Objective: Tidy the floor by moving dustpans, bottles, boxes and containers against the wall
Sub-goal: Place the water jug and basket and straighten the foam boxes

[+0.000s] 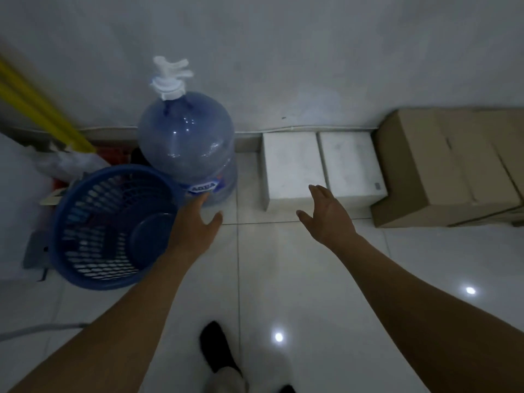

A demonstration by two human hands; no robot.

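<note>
A big blue water bottle (pixel 187 137) with a white pump on its neck stands upright against the wall. Next to it, front left, a blue slotted basket (pixel 113 225) lies tilted on the floor. Two white boxes (pixel 320 165) sit side by side against the wall, with brown cardboard boxes (pixel 442 165) to their right. My left hand (pixel 195 222) is open with fingers spread, just in front of the bottle's base and beside the basket rim. My right hand (pixel 329 214) is open too, hovering at the front edge of the left white box. Neither hand holds anything.
Yellow poles (pixel 42 109) lean in the left corner above crumpled plastic and a red item. A grey object (pixel 34 251) lies left of the basket. A cable (pixel 42 329) runs across the white tiled floor (pixel 283 279). My dark shoe (pixel 215 347) is at the bottom.
</note>
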